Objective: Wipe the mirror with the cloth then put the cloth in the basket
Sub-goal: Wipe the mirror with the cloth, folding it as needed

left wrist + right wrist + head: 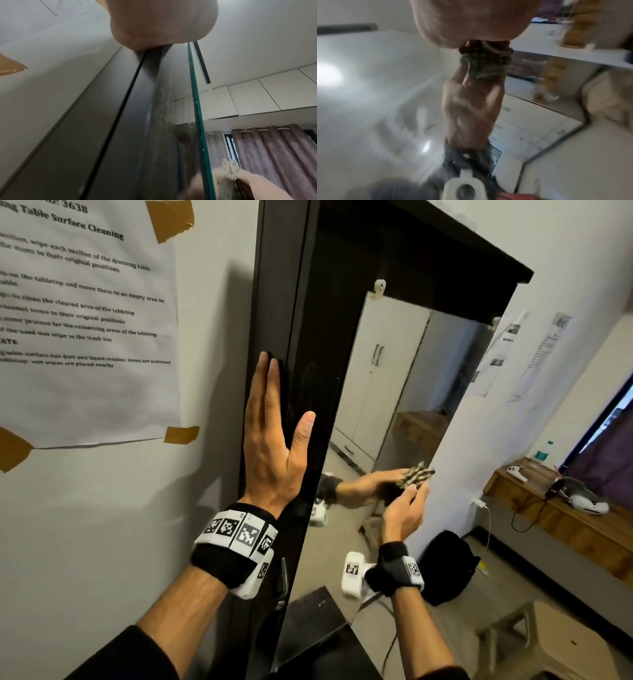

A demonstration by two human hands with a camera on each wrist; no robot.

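A tall mirror (394, 392) hangs on a dark wooden cabinet frame (281, 302). My left hand (270, 419) lies flat against that frame's left side, fingers straight and pointing up; in the left wrist view its palm (163, 20) rests on the dark frame beside the mirror's green glass edge (197, 108). My right hand (407, 505) holds a bunched patterned cloth (419, 474) against the glass at mid height. In the blurred right wrist view the cloth (486, 60) sits between my palm (476, 20) and its reflection. No basket shows.
A printed sheet (78, 313) is taped to the wall on the left. To the right stand a wooden shelf (565, 515) with a bottle (544, 451) and devices, a black bag (448, 566) on the floor and a beige plastic stool (555, 642).
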